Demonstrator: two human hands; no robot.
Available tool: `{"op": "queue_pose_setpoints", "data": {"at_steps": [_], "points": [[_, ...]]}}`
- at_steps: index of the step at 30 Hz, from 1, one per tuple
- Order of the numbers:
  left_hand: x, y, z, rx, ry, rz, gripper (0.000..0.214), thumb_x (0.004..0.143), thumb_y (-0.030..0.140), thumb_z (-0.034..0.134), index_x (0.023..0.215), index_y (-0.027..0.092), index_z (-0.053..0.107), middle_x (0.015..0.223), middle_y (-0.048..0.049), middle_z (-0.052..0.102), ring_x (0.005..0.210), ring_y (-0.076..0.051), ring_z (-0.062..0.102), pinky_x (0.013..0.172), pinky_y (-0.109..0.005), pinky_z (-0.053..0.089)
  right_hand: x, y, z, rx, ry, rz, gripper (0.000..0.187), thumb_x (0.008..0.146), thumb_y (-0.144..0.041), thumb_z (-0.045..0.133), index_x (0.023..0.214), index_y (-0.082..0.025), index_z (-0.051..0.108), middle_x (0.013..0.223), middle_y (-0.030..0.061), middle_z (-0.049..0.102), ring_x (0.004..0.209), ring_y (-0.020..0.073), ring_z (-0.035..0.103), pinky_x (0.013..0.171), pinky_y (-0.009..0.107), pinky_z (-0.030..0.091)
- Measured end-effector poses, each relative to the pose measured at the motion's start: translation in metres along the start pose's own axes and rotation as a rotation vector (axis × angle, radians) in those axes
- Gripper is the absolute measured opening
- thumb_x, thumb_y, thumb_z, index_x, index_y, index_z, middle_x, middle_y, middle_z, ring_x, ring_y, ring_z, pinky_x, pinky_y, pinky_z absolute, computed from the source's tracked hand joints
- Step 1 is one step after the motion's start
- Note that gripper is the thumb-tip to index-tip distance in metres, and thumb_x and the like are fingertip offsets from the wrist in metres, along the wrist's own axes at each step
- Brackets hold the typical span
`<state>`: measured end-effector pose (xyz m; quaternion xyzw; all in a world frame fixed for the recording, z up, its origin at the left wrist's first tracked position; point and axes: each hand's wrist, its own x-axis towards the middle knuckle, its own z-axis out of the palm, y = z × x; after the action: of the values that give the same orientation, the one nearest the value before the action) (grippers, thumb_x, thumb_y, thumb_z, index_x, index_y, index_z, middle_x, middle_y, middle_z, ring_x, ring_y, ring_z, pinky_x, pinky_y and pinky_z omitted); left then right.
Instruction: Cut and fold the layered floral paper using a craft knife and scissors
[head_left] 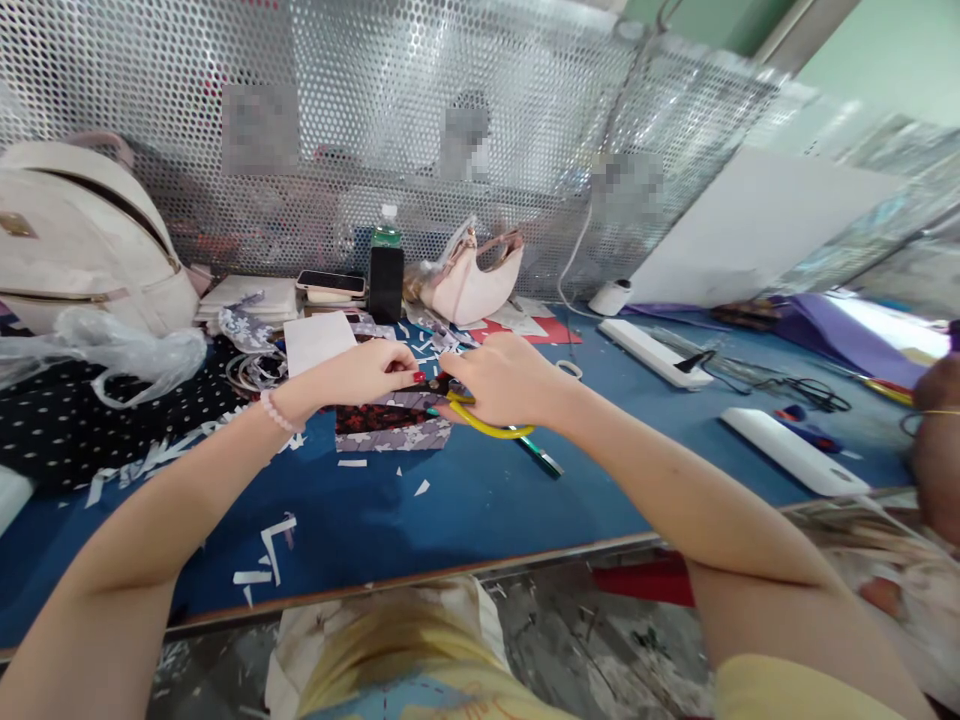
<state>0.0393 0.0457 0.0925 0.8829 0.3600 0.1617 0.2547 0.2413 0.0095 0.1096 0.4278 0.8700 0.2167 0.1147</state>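
Note:
My right hand (506, 380) is wrapped round yellow-handled scissors (491, 428), their dark blades pointing left. My left hand (371, 368) is closed in a pinch beside the blades; whatever its fingertips hold is too small and hidden to name. Just below both hands sits a small open box (394, 438) with a grey-and-white floral outside and a dark red-and-black patterned inside. A green pen-like tool (538, 453) lies on the table to the right of the box, partly behind the scissors. White paper scraps (422, 488) are strewn around the box.
Behind my hands stand a black box (386, 285), a phone (330, 284) and a pale pink handbag (478, 283). A white backpack (82, 240) is at the left. White power strips (793, 452) and cables lie right. Another person's arm (937, 440) shows at the right edge.

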Motion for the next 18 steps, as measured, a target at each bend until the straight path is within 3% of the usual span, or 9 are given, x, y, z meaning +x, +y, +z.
{"op": "queue_pose_setpoints", "data": {"at_steps": [10,18], "points": [[0.0027,-0.0034,0.0005,0.013,0.009,0.012,0.022,0.088,0.031,0.050,0.083,0.015,0.063,0.078,-0.0027,0.065,0.071,-0.016,0.057,0.067,-0.026,0.041,0.0025,-0.0013,-0.0013,-0.006,0.001,0.002,0.057,0.098,-0.058,0.040,0.107,-0.009,0.066,0.081,0.0176,0.076,0.071,0.0282,0.068,0.057,0.032,0.021],[0.0034,-0.0059,-0.0008,0.003,-0.001,0.013,0.025,0.089,0.037,0.049,0.081,0.016,0.060,0.075,-0.0021,0.061,0.067,-0.016,0.054,0.063,-0.027,0.039,0.0011,-0.0017,-0.0030,-0.010,-0.018,0.019,0.051,0.099,-0.054,0.042,0.109,-0.010,0.066,0.079,0.0160,0.076,0.073,0.0281,0.068,0.058,0.032,0.020]]}}
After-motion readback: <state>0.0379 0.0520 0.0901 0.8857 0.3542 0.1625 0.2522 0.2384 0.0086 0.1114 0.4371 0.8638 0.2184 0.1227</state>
